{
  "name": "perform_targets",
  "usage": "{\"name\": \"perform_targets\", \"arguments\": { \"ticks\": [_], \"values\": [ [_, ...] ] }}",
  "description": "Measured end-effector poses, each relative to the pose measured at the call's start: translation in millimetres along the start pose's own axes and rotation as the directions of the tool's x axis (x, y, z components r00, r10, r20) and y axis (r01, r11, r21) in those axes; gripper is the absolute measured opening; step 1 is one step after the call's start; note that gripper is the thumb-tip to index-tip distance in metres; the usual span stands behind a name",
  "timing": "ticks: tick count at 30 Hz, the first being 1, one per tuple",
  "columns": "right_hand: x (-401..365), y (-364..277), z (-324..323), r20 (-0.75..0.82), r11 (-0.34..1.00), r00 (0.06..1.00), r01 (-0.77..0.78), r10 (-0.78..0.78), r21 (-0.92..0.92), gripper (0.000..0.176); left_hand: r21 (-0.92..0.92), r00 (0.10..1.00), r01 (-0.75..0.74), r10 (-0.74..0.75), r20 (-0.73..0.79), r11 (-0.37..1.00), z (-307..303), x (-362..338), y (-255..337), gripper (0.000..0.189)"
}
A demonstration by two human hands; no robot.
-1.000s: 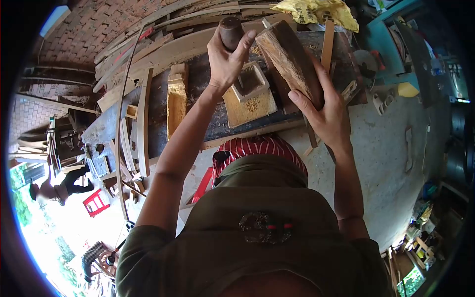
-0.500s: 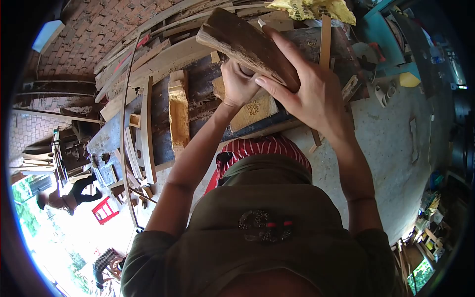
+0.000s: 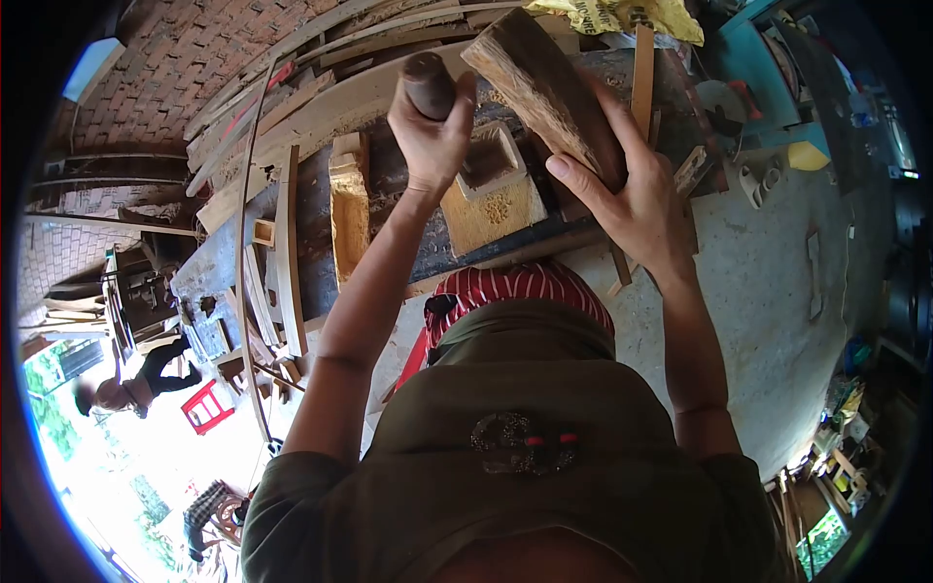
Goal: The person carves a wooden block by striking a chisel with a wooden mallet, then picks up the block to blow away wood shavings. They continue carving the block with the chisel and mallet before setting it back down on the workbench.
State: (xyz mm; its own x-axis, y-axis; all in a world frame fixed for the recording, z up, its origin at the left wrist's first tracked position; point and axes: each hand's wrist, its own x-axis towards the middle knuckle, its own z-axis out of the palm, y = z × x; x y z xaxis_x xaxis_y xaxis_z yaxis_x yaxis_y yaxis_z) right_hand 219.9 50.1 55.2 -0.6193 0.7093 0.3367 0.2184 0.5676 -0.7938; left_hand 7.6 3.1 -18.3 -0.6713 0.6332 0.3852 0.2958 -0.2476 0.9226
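Note:
My left hand (image 3: 431, 136) is wrapped around a dark, round-ended wooden handle (image 3: 429, 85). Whatever the handle belongs to is hidden by the fist. My right hand (image 3: 637, 189) grips a thick, rough-edged wooden block (image 3: 549, 92) near its lower end, thumb on the near side. The block tilts up and to the left, apart from the left hand. Between and below the hands, a hollowed wooden piece (image 3: 491, 155) rests against a pale board (image 3: 494, 216) strewn with wood chips. Left of my left forearm lies a long carved wooden trough (image 3: 350, 219).
A dark workbench (image 3: 389, 146) carries these pieces and scattered shavings. Long planks (image 3: 292, 107) are stacked along its far side. A yellow sack (image 3: 622, 17) lies at the back. Sandals (image 3: 758, 185) are on the concrete floor to the right. People (image 3: 131, 389) are at the far left.
My left hand has drawn away leftward from the block, and the dark handle in it now shows. My right hand has carried the block to the right, uncovering the hollowed piece.

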Motion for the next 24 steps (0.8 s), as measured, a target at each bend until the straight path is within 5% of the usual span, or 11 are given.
{"name": "perform_targets", "arguments": {
  "ticks": [6,8,10,13,14,16,17,19,22,24],
  "values": [
    [13,-14,-9,-0.004,0.996,0.998,0.066,-0.066,0.055,0.071,-0.088,0.999,0.008,-0.004,0.051,0.996,12,-8,-4,0.023],
    [22,-34,-20,-0.068,0.967,0.98,0.197,-0.189,0.16,0.069,0.086,0.992,-0.119,0.115,0.056,0.989,14,-9,3,0.024],
    [27,-42,-14,-0.136,0.951,0.981,0.168,-0.136,0.259,0.067,0.048,0.992,-0.102,0.098,0.074,0.994,17,-15,6,0.025],
    [40,-32,8,-0.161,0.938,0.926,0.347,-0.343,0.002,0.07,0.044,0.966,-0.179,0.167,0.2,0.983,15,-23,-4,0.029],
    [27,-34,3,0.207,0.972,0.978,0.034,0.016,-0.234,0.069,0.247,0.873,-0.471,0.407,0.269,0.847,12,-27,-12,0.031],
    [27,-27,-1,0.254,0.977,0.966,-0.001,0.056,-0.211,0.07,-0.031,0.989,-0.128,0.13,0.074,0.991,14,-24,-13,0.034],
    [25,-18,2,0.252,0.977,0.966,0.002,0.053,-0.215,0.07,-0.023,0.992,-0.122,0.122,0.016,0.992,13,-18,-16,0.035],
    [19,3,13,0.004,0.981,0.985,0.171,-0.172,-0.09,0.074,0.041,0.985,-0.126,0.129,-0.114,0.991,5,7,-21,0.033],
    [10,5,7,-0.029,0.996,0.997,0.076,-0.078,-0.046,0.073,-0.046,0.945,-0.059,0.041,-0.325,0.997,-2,28,-18,0.034],
    [3,13,2,0.003,0.995,0.999,0.052,-0.052,-0.084,0.072,-0.081,0.956,-0.014,-0.01,-0.293,0.997,-4,21,0,0.038]
  ]
}}
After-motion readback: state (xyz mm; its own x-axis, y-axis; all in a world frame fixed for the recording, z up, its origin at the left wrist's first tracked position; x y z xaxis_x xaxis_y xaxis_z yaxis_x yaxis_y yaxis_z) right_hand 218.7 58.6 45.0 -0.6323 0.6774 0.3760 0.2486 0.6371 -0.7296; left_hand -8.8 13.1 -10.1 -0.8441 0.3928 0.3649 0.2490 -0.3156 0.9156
